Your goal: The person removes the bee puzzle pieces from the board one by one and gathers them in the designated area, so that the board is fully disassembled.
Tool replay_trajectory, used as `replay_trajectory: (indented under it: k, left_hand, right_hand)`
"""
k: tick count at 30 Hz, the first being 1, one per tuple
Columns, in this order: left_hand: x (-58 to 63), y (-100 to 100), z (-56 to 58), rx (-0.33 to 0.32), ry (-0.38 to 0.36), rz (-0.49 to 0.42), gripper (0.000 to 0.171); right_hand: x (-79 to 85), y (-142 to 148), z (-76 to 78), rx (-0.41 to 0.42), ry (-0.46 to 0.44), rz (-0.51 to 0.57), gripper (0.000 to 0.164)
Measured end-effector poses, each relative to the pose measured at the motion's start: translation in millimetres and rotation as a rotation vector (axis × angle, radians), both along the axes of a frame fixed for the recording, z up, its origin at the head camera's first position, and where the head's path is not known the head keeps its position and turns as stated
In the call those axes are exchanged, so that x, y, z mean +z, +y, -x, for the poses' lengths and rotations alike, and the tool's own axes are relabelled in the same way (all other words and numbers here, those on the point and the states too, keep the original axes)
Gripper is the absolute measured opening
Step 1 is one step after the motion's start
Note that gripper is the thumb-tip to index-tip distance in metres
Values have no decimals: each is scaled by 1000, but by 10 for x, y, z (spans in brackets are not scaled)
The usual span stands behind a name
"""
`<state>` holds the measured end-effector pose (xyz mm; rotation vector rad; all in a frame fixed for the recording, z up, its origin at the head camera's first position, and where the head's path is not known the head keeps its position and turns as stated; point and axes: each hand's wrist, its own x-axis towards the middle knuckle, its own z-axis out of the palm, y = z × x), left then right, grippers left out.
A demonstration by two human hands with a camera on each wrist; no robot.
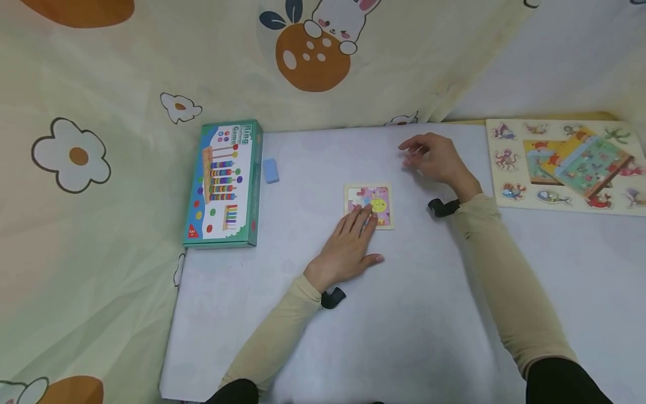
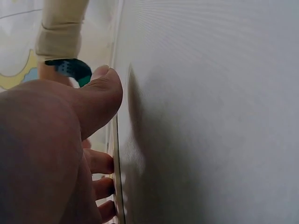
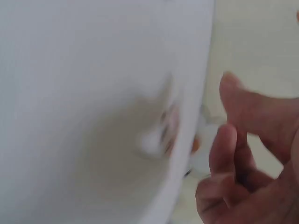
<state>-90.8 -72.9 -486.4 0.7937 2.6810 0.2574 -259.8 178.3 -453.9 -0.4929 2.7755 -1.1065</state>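
A small square picture board [image 1: 382, 216] with a pale rim and a pink picture with a yellow figure lies on the table. My left hand [image 1: 343, 252] rests on its lower left part, fingers outstretched and covering that corner; the thumb points out to the side. In the left wrist view, the fingertips [image 2: 106, 188] meet the board's thin edge [image 2: 117, 163]. Up and to the right of the board, my right hand [image 1: 436, 160] is over the table, fingers loosely bent. Nothing shows between the thumb and fingers of the right hand [image 3: 247, 172] in the right wrist view.
A green game box [image 1: 222, 185] lies on the left, with a small blue block [image 1: 270, 170] beside it. On the right, a large board with sea animals [image 1: 510, 193] carries overlapping picture boards [image 1: 587, 160]. A patterned cloth [image 1: 217, 62] hangs behind the white table [image 1: 404, 336].
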Motion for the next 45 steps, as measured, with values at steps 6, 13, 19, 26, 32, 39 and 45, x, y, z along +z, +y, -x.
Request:
replay_trajectory:
  k: [6,13,19,26,32,39,45]
  left_hand:
    - [-17,-11,9,-2,15,9,92]
    - [6,-9,7,-6,14,5,91]
    - [15,-10,-4,-4,15,-5,89]
    - [19,-8,-7,0,11,-9,89]
    - [1,-2,-7,0,15,-16,89]
    - [8,3,-8,3,14,-20,89]
    - [12,7,-6,7,17,-10,89]
  right_hand:
    - [47,-428,-165,189,-44,-36,22]
    - [-44,-737,-288,293,-80,-99,12]
    - [-61,-825,-330,322,-82,-150,5]
    - [-50,-853,-330,365,-83,-184,4]
    - [-71,-832,-334,372,-59,-147,8]
    - [-82,-799,-337,279,-115,-134,24]
    - [-87,-757,-333,221,-132,-135,22]
